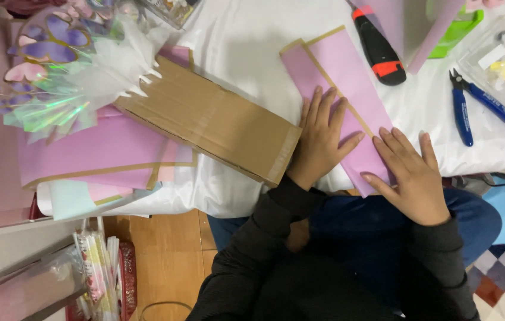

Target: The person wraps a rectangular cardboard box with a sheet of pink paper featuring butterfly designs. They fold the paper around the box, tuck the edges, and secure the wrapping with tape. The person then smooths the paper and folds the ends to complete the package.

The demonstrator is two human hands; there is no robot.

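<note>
On a table covered with a white cloth, a seated person in dark sleeves presses both hands flat on a long strip of pink paper with a gold border. Left hand lies palm down with fingers spread wide on the strip's near left part, holding nothing. Right hand also lies flat and open, fingers slightly apart, over the strip's near end at the table edge. The two hands are close together but not touching. The strip runs at a slant, away from the person toward the upper left.

Just left of the left hand lies a flat brown cardboard box, touching or nearly touching the wrist. Beyond it sit more pink sheets and a bunch of purple and shiny paper flowers. Past the strip rests a black and red cutter knife. To the right, well apart from the hands, lie blue-handled pliers beside a clear plastic tray of small bits.
</note>
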